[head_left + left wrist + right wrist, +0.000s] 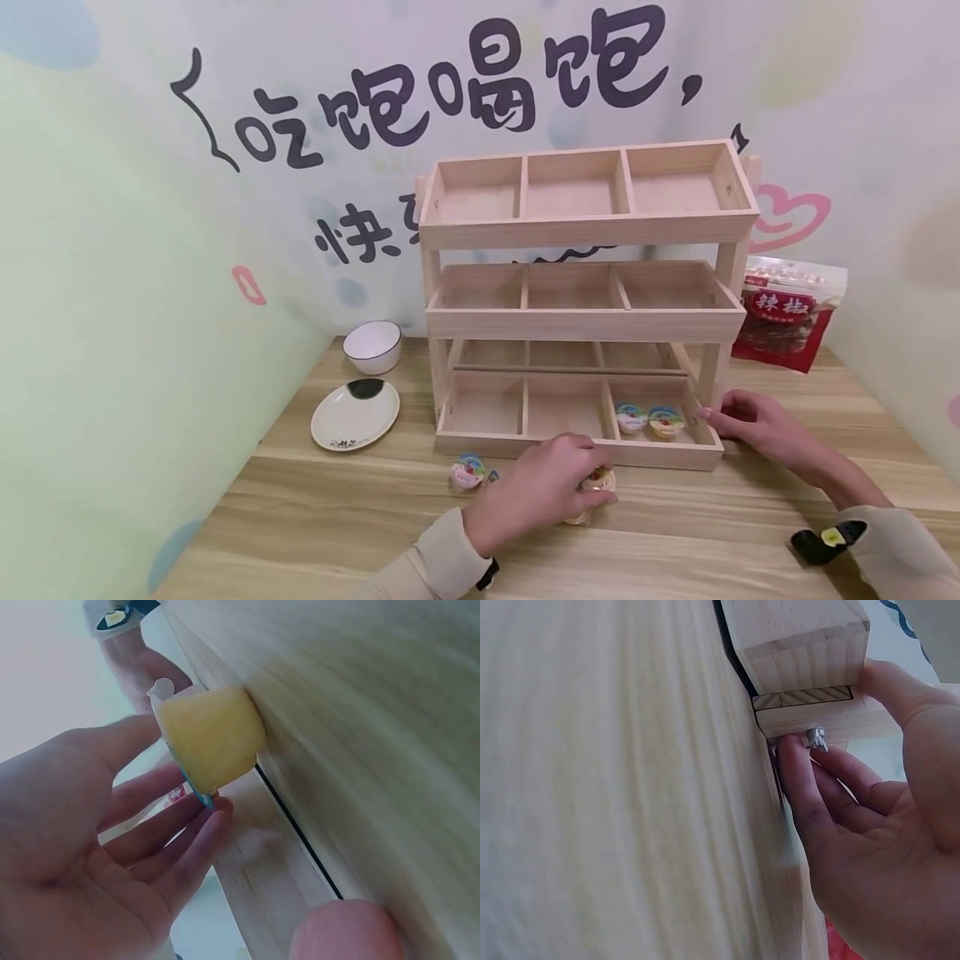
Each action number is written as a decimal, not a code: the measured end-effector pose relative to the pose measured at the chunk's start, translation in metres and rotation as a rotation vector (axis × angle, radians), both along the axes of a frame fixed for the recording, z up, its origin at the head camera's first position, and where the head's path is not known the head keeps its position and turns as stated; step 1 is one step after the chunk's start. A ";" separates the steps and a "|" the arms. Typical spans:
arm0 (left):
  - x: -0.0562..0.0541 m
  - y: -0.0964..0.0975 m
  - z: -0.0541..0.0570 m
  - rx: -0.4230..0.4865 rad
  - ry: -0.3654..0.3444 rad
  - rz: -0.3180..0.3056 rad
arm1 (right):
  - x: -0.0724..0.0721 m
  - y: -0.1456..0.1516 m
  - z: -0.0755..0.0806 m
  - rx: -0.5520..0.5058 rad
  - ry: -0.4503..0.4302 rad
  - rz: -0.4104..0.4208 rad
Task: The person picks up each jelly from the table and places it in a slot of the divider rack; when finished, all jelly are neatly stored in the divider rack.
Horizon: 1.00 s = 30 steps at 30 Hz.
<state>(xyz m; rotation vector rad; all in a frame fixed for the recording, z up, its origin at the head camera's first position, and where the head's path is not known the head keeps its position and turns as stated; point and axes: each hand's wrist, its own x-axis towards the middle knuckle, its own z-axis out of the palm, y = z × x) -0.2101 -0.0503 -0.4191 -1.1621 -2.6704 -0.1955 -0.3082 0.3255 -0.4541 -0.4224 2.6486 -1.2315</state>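
Note:
My left hand [536,487] is in front of the rack's bottom tray, thumb and fingers around the lid rim of a jelly cup [214,735]. Yellow contents show through the cup's clear side, and its base is close to the table. To the left of that hand lies another jelly cup [468,472] with a printed lid. My right hand [765,425] grips the lower right end of the three-tier wooden rack [585,327]; its thumb rests on the tray's end and its fingertips are beside a metal bolt [817,739]. Two jelly cups [648,421] sit in the bottom tray's right compartment.
A white bowl [372,348] and an oval plate [354,417] with a dark patch stand left of the rack. Behind its right side leans a red and clear bag [787,312]. Printed wall sheets border the wooden table [300,521].

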 end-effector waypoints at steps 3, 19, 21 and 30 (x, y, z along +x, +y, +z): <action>-0.001 0.001 0.000 0.001 -0.003 -0.015 | 0.002 0.001 0.001 0.003 0.014 -0.003; -0.004 -0.006 0.003 0.141 -0.062 -0.124 | -0.004 -0.006 -0.001 0.036 0.007 -0.005; -0.006 -0.010 0.005 0.185 -0.071 -0.131 | -0.004 -0.008 0.000 0.032 0.005 0.000; -0.030 -0.018 0.030 0.357 -0.137 -0.130 | 0.003 -0.002 0.004 0.016 0.002 -0.014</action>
